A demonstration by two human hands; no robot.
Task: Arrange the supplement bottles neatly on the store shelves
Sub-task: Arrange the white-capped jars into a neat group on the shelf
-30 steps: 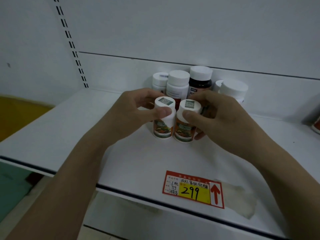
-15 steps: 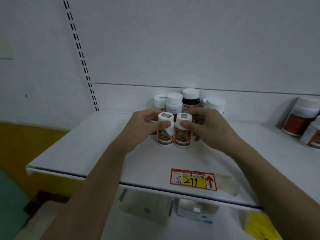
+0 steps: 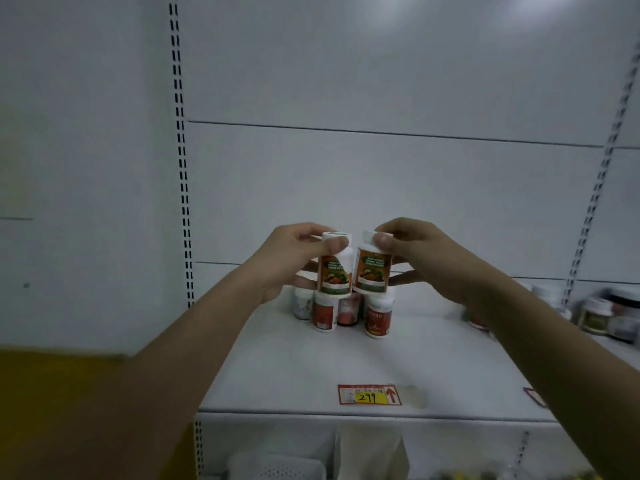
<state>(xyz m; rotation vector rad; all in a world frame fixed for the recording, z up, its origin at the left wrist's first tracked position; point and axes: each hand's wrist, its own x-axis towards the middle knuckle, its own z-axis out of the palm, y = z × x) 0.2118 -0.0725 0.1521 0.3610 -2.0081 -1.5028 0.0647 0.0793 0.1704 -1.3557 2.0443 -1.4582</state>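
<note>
**Head view: two bottles up in the air, one per hand**

Head view, and start at the fingertips: the left hand (image 3: 294,261) has its thumb curled across the white cap of the left bottle (image 3: 334,268), the other fingers wrapped behind. The right hand (image 3: 415,258) mirrors it, thumb pressed on the cap of the right bottle (image 3: 373,266), fingers cupping the far side low down. Both grips are closed tight on their bottles, held upright, side by side, almost touching, above the shelf (image 3: 433,358) and not resting on it.

Why like this? My read: gripping at the cap keeps the orange-and-green labels facing forward, so each bottle can be set down squarely, perhaps onto the row below.

That row: a cluster of back bottles (image 3: 346,311), white-capped, red and pale labels, standing against the rear panel, slightly blurred. Everything here is a smooth plastic cylinder; the shelf is flat, matt white metal. A red-and-yellow price tag (image 3: 370,394) is stuck near the front edge. More bottles (image 3: 602,315) sit far right, too blurred to describe.
</note>
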